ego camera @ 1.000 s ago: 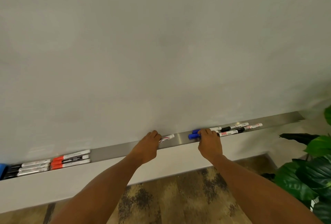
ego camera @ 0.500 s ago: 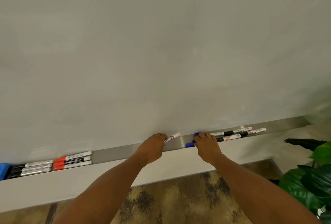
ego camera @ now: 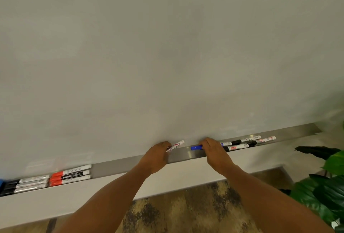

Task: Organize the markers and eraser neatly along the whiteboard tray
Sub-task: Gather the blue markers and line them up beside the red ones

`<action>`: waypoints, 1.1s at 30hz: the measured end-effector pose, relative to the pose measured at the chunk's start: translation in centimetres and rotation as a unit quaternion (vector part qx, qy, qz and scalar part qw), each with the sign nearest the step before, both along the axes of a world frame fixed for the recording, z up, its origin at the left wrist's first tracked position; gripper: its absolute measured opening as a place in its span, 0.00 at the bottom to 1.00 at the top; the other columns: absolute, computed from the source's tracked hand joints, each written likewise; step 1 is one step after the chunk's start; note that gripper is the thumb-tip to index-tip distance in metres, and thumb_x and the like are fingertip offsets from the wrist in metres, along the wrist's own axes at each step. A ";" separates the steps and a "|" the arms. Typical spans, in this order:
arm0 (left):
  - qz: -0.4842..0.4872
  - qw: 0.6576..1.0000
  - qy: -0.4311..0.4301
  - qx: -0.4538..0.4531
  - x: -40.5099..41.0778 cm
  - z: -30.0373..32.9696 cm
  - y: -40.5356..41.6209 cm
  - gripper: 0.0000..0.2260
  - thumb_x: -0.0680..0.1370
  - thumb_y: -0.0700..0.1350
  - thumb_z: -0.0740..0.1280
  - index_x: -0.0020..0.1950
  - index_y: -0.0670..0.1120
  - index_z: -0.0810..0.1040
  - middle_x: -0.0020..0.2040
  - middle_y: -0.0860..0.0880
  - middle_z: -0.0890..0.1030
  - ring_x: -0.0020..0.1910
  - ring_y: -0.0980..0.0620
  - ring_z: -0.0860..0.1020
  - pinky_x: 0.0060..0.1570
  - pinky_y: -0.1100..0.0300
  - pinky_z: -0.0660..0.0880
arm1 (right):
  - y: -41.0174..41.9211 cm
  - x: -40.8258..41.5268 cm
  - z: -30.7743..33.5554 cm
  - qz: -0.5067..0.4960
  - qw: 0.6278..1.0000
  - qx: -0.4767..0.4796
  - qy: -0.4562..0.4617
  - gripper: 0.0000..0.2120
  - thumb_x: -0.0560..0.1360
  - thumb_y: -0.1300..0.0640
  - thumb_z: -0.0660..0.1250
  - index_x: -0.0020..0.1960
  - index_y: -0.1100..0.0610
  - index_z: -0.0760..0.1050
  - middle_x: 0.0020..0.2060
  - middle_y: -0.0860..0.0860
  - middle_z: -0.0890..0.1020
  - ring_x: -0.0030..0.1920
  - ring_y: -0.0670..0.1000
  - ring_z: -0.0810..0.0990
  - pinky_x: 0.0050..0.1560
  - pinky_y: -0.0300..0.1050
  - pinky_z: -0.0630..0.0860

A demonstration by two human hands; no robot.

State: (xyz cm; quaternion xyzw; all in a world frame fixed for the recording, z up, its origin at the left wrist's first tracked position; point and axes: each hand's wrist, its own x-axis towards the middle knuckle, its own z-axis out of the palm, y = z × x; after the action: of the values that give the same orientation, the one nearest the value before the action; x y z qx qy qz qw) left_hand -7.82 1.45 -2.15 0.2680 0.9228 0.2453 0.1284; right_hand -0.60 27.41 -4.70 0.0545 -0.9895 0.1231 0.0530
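So both hands are working the whiteboard tray (ego camera: 130, 163) at once here. The left hand (ego camera: 155, 157) has its fingers curled round one end of a white marker (ego camera: 176, 146), and the free end sticks up and to the right, tilted off the tray line against the whiteboard (ego camera: 167, 55). Looks lifted rather than resting flat, probably so it can be carried over instead of dragged. The right hand (ego camera: 214, 150) is closed over a blue-capped marker (ego camera: 196, 147); the cap pokes out to the left of the knuckles and the fingers are bunched together on top of it. I can't tell if it's gripping just that one or a second blue one too, since a bit of blue shows on the far side of the hand.

Just right of that hand sits a loose bunch of black-capped markers (ego camera: 242, 144) plus one with red print (ego camera: 268, 138), lying end to end and overlapping, not lined up. Way over at the left end of the tray the sorting seems done: three red-capped markers (ego camera: 70, 175) stacked side by side, then black-capped ones (ego camera: 28, 185) next to them, and a blue thing (ego camera: 1, 183) at the very edge that's probably the eraser, mostly cut off.

My guess is colours are being grouped at the left, so these two are headed that way. A potted plant (ego camera: 325, 176) sits off to the right
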 end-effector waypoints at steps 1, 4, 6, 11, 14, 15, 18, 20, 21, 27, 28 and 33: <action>0.008 0.999 -0.021 0.025 0.0 0.0 0.0 0.06 0.77 0.42 0.62 0.51 0.52 0.75 0.42 0.49 0.79 0.38 0.49 0.76 0.39 0.55 0.74 | 0.3 -0.1 0.2 -0.006 1.000 0.003 0.001 0.19 0.71 0.70 0.66 0.60 0.58 0.74 0.54 0.57 0.78 0.52 0.56 0.77 0.56 0.50 0.73; 0.054 0.986 -0.106 0.115 0.0 0.2 0.2 0.06 0.77 0.41 0.65 0.48 0.52 0.78 0.36 0.52 0.78 0.33 0.53 0.74 0.36 0.57 0.73 | 1.2 -0.3 0.8 -0.026 0.999 0.024 0.001 0.20 0.68 0.69 0.67 0.58 0.58 0.75 0.52 0.56 0.78 0.50 0.57 0.76 0.52 0.51 0.72; 0.072 0.973 -0.153 0.157 -0.1 0.4 0.3 0.06 0.76 0.39 0.68 0.49 0.49 0.80 0.38 0.52 0.80 0.37 0.53 0.77 0.44 0.56 0.75 | 2.0 -0.2 0.9 -0.030 0.998 0.055 0.001 0.14 0.72 0.63 0.67 0.57 0.56 0.75 0.50 0.55 0.78 0.49 0.56 0.76 0.50 0.50 0.72; 0.098 0.939 -0.241 0.225 -0.4 0.8 0.8 0.05 0.77 0.34 0.67 0.52 0.38 0.80 0.44 0.39 0.83 0.42 0.47 0.79 0.54 0.48 0.76 | 3.2 -0.4 0.4 -0.041 0.992 0.111 -0.039 0.13 0.78 0.49 0.64 0.59 0.54 0.74 0.54 0.52 0.77 0.53 0.54 0.74 0.54 0.48 0.72; 0.093 0.933 -0.262 0.228 -0.3 1.4 0.9 0.08 0.80 0.35 0.63 0.57 0.34 0.78 0.46 0.40 0.82 0.43 0.47 0.79 0.53 0.53 0.77 | 3.0 -0.6 0.3 -0.028 0.987 0.143 -0.067 0.10 0.78 0.53 0.64 0.58 0.53 0.74 0.56 0.52 0.76 0.55 0.53 0.72 0.55 0.46 0.71; 0.088 0.934 -0.265 0.223 -0.2 1.6 0.9 0.09 0.80 0.35 0.62 0.58 0.33 0.77 0.47 0.40 0.82 0.44 0.48 0.79 0.51 0.58 0.77 | 2.8 -0.6 0.3 -0.029 0.985 0.153 -0.079 0.10 0.77 0.55 0.65 0.59 0.53 0.73 0.56 0.51 0.76 0.56 0.53 0.71 0.55 0.46 0.70; 0.074 0.931 -0.277 0.224 0.1 2.0 0.8 0.10 0.81 0.34 0.59 0.59 0.31 0.74 0.49 0.38 0.80 0.44 0.46 0.77 0.43 0.67 0.76 | 2.3 -0.8 0.2 -0.029 0.979 0.174 -0.104 0.12 0.76 0.60 0.65 0.59 0.53 0.74 0.56 0.51 0.77 0.57 0.53 0.71 0.56 0.45 0.70; 0.077 0.929 -0.281 0.230 0.1 2.0 0.6 0.10 0.81 0.33 0.58 0.60 0.30 0.74 0.48 0.37 0.79 0.42 0.48 0.76 0.40 0.68 0.75 | 1.9 -1.0 0.2 -0.029 0.981 0.163 -0.099 0.14 0.74 0.60 0.67 0.59 0.52 0.73 0.56 0.51 0.77 0.57 0.53 0.71 0.58 0.45 0.70; 0.077 0.931 -0.276 0.228 0.1 2.0 0.5 0.10 0.81 0.33 0.59 0.59 0.31 0.74 0.48 0.38 0.79 0.41 0.49 0.76 0.40 0.66 0.75 | 1.7 -1.0 0.2 -0.028 0.984 0.151 -0.090 0.15 0.74 0.60 0.68 0.59 0.52 0.73 0.56 0.51 0.78 0.57 0.52 0.71 0.58 0.45 0.69; 0.031 0.960 -0.214 0.180 -0.5 0.9 -1.4 0.07 0.79 0.35 0.64 0.54 0.41 0.79 0.44 0.45 0.82 0.36 0.58 0.79 0.44 0.66 0.76 | 0.1 -1.4 0.4 -0.002 0.998 0.049 -0.034 0.23 0.70 0.64 0.72 0.63 0.56 0.72 0.55 0.55 0.80 0.54 0.55 0.78 0.59 0.50 0.72; 0.024 0.965 -0.203 0.164 -0.5 0.7 -1.8 0.07 0.78 0.36 0.64 0.54 0.43 0.79 0.44 0.47 0.83 0.37 0.58 0.80 0.44 0.68 0.76 | -0.2 -1.5 0.6 0.000 0.999 0.032 -0.022 0.23 0.69 0.65 0.73 0.62 0.56 0.72 0.55 0.55 0.80 0.53 0.55 0.79 0.58 0.50 0.73; 0.020 0.985 -0.132 0.110 -0.8 0.2 -4.2 0.07 0.78 0.41 0.67 0.54 0.48 0.80 0.46 0.49 0.83 0.45 0.52 0.79 0.45 0.66 0.73 | -2.2 -1.9 1.8 0.045 0.998 0.001 0.037 0.26 0.64 0.66 0.76 0.59 0.56 0.72 0.48 0.55 0.81 0.41 0.53 0.81 0.42 0.46 0.78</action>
State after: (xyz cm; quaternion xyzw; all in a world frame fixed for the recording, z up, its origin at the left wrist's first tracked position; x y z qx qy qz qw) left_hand -8.65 -2.76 -1.92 0.2268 0.8704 0.3812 0.2138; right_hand -2.47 25.21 -2.87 0.1039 -0.9835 0.1224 0.0834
